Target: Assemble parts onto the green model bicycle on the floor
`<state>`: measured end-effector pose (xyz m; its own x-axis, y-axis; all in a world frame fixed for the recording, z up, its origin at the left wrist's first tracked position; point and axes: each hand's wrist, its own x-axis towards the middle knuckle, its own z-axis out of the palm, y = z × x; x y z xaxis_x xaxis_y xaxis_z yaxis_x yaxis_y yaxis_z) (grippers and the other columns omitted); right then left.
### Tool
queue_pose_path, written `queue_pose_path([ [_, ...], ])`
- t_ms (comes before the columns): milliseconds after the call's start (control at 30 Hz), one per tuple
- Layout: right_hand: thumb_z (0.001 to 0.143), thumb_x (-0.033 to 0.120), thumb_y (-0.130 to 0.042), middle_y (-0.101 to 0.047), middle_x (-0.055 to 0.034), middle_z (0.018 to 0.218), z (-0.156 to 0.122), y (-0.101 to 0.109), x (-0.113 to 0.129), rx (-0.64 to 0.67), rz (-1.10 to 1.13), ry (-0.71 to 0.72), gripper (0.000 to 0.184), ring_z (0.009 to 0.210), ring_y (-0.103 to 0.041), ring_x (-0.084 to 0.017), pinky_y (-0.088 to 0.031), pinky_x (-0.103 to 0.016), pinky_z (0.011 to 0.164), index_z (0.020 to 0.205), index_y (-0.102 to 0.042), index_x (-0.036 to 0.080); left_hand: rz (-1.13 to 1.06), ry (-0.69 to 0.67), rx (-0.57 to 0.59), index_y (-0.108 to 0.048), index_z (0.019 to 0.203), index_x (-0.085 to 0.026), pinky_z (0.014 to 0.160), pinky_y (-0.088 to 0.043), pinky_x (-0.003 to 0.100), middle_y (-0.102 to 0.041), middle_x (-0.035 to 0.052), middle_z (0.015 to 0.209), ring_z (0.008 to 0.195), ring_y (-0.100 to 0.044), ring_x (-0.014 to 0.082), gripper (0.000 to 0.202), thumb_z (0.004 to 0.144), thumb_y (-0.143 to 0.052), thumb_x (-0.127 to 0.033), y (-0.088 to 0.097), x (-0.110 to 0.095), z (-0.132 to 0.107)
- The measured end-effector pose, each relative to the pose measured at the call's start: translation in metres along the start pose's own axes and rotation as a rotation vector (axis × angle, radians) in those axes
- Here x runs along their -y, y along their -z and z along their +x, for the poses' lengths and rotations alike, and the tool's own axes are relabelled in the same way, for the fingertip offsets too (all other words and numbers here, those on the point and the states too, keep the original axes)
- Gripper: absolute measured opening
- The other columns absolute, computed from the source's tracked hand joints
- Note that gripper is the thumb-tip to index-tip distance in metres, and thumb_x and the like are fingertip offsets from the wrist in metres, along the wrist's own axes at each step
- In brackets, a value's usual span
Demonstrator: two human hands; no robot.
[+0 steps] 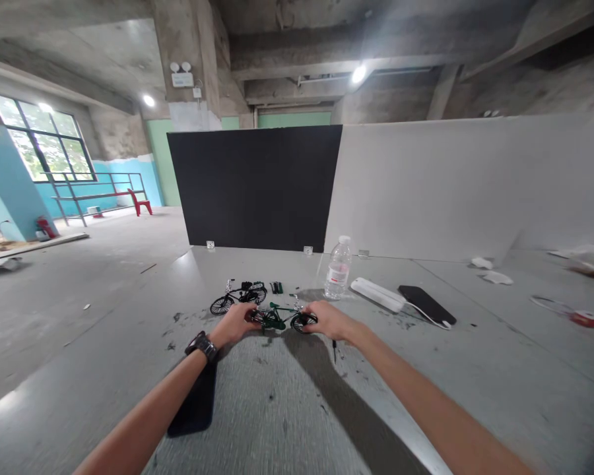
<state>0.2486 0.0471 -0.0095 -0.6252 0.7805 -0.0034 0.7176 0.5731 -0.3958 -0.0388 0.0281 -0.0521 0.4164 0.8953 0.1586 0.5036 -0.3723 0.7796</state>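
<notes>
**Two hands on a small green bike model**

One grey table (129,369), matte, w/ dark scuffs. Two hands: left hand (235,324) grips the rear wheel end of the green bike model (277,318), right hand (329,320) grips the front end; the model stands at table centre. 2nd model, black bike (237,295), just behind. One clear plastic bottle (338,269), one black wristwatch (202,345). Small parts near the bikes are hard to make out.

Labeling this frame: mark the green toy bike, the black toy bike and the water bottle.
green toy bike (276,316), head view, on its frame between the two hands
black toy bike (222,305), head view, on its left wheel
water bottle (337,272), head view, on the label at mid-body
</notes>
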Motion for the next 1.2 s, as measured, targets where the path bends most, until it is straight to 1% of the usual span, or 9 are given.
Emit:
queue_pose_path([
  [100, 0.076, 0.031, -0.066, -0.071, -0.0031, 0.076, 0.001, 0.0, 0.002, 0.001, -0.01, -0.006, 0.017, 0.07, -0.06, -0.019, -0.037, -0.027, 0.064, 0.084, -0.074, 0.018, 0.06, -0.015, -0.035, -0.071, 0.091, -0.014, 0.072, -0.05, 0.032, -0.072, 0.0057, 0.082, 0.08, -0.065, 0.0242, 0.033, 0.071, -0.075, -0.04, -0.002, 0.0, 0.0],
  [233, 0.075, 0.03, -0.067, -0.073, -0.0034, 0.078, 0.002, 0.0, 0.006, 0.001, -0.028, -0.017, 0.017, 0.072, -0.062, -0.02, -0.039, -0.027, 0.066, 0.086, -0.075, 0.019, 0.168, 0.011, -0.049, -0.07, 0.094, -0.014, 0.066, -0.047, 0.029, -0.072, 0.0048, 0.082, 0.075, -0.064, 0.0221, 0.039, 0.066, -0.08, -0.039, -0.003, -0.001, -0.001],
  [367, 0.074, 0.029, -0.068, -0.073, -0.0042, 0.081, 0.003, 0.001, 0.009, -0.011, -0.046, -0.038, 0.016, 0.076, -0.064, -0.021, -0.04, -0.027, 0.067, 0.085, -0.074, 0.019, 0.221, 0.024, -0.058, -0.069, 0.1, -0.014, 0.064, -0.045, 0.029, -0.072, 0.0052, 0.084, 0.076, -0.064, 0.0227, 0.043, 0.067, -0.079, -0.041, -0.003, -0.004, -0.001],
  [533, 0.073, 0.029, -0.071, -0.074, -0.0072, 0.091, 0.001, 0.002, 0.011, -0.045, -0.077, -0.061, 0.018, 0.086, -0.066, -0.026, -0.042, -0.028, 0.072, 0.088, -0.073, 0.019, 0.203, 0.016, -0.064, -0.068, 0.106, -0.014, 0.066, -0.046, 0.029, -0.073, 0.0067, 0.089, 0.078, -0.065, 0.0233, 0.046, 0.069, -0.079, -0.038, -0.003, -0.006, -0.003],
  [733, 0.072, 0.028, -0.072, -0.075, -0.0064, 0.092, 0.001, 0.004, 0.014, -0.033, -0.082, -0.068, 0.017, 0.086, -0.066, -0.025, -0.043, -0.028, 0.072, 0.087, -0.072, 0.02, 0.202, 0.01, -0.071, -0.067, 0.106, -0.015, 0.067, -0.046, 0.028, -0.072, 0.005, 0.088, 0.076, -0.064, 0.0215, 0.045, 0.068, -0.08, -0.037, -0.002, -0.003, -0.003],
  [933, 0.07, 0.029, -0.074, -0.074, -0.0053, 0.089, 0.001, 0.004, 0.012, -0.016, -0.07, -0.083, 0.018, 0.087, -0.066, -0.025, -0.043, -0.027, 0.071, 0.086, -0.072, 0.02, 0.202, 0.006, -0.058, -0.067, 0.104, -0.015, 0.067, -0.046, 0.028, -0.072, 0.0056, 0.089, 0.076, -0.064, 0.0208, 0.043, 0.07, -0.078, -0.039, -0.001, -0.006, -0.003],
  [1067, 0.068, 0.029, -0.076, -0.074, -0.0046, 0.086, 0.002, 0.003, 0.011, -0.003, -0.056, -0.094, 0.018, 0.087, -0.066, -0.026, -0.043, -0.028, 0.07, 0.084, -0.072, 0.021, 0.212, 0.008, -0.063, -0.067, 0.105, -0.015, 0.067, -0.046, 0.029, -0.072, 0.0067, 0.088, 0.076, -0.064, 0.0219, 0.044, 0.071, -0.076, -0.041, 0.0, -0.008, -0.004],
  [1200, 0.068, 0.03, -0.077, -0.074, -0.0054, 0.092, 0.002, 0.004, 0.011, -0.002, -0.034, -0.095, 0.021, 0.091, -0.066, -0.027, -0.045, -0.03, 0.075, 0.087, -0.073, 0.021, 0.204, 0.019, -0.066, -0.066, 0.105, -0.015, 0.068, -0.047, 0.03, -0.072, 0.0074, 0.088, 0.076, -0.064, 0.022, 0.044, 0.071, -0.076, -0.041, 0.0, -0.008, -0.004],
])
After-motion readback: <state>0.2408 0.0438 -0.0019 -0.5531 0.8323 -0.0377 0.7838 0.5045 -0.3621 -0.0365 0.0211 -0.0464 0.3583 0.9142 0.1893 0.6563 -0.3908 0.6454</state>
